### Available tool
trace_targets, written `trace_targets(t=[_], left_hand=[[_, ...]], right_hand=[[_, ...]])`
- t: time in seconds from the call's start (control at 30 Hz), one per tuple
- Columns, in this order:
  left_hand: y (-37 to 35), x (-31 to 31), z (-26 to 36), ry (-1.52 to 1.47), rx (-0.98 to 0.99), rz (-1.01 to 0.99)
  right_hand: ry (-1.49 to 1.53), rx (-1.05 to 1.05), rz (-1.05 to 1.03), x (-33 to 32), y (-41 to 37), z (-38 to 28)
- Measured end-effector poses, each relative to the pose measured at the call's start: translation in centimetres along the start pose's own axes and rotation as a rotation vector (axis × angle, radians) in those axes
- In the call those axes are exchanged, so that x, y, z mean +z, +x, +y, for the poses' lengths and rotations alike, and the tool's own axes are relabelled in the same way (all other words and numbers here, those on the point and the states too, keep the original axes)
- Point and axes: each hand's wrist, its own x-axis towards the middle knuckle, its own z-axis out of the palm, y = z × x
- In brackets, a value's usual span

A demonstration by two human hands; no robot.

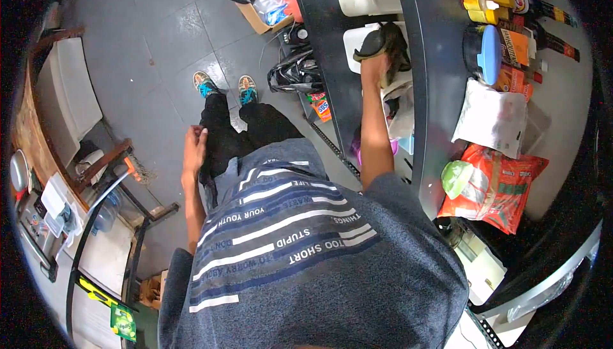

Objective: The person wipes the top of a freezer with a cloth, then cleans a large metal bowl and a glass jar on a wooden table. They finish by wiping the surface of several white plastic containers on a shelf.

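My left hand (196, 137) hangs beside my dark trousers, its fingers loosely bent, with nothing in it. On the right, my right arm reaches out to the dark shelving, and my right hand (375, 63) is at a crumpled black and dark green item (394, 47). That item covers my fingers; it looks like cloth or a bag. Behind it is a white tray (353, 50) on the shelf. Closer to my body, pale plastic bags (402, 118) lie below my wrist.
Black bags (295, 74) and an open box (255, 18) sit on the floor by the shelving. Bottles, packets and a red bag (495, 186) line the upper shelf at right. A wooden-edged table (32, 119) and a metal rack stand at left.
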Motion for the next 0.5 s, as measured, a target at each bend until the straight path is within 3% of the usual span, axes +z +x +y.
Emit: trace_targets(t=[0.07, 0.37, 0.43, 0.5], left_hand=[[-0.3, 0.8, 0.8, -0.004, 0.019, -0.038], [-0.4, -0.1, 11.8, -0.208, 0.029, -0.053], [-0.4, -0.2, 14.3, -0.377, 0.115, -0.104], [-0.5, -0.6, 16.3, -0.459, 0.172, -0.141]], right_hand=[[-0.037, 0.013, -0.049, -0.6, -0.9, -0.4], [1.414, -0.155, -0.376, -4.0, -6.2, -3.4], [2.284, 0.183, -0.672, -1.5, -9.7, -4.7], [2.285, 0.199, -0.878, 0.5, -12.7, -7.1]])
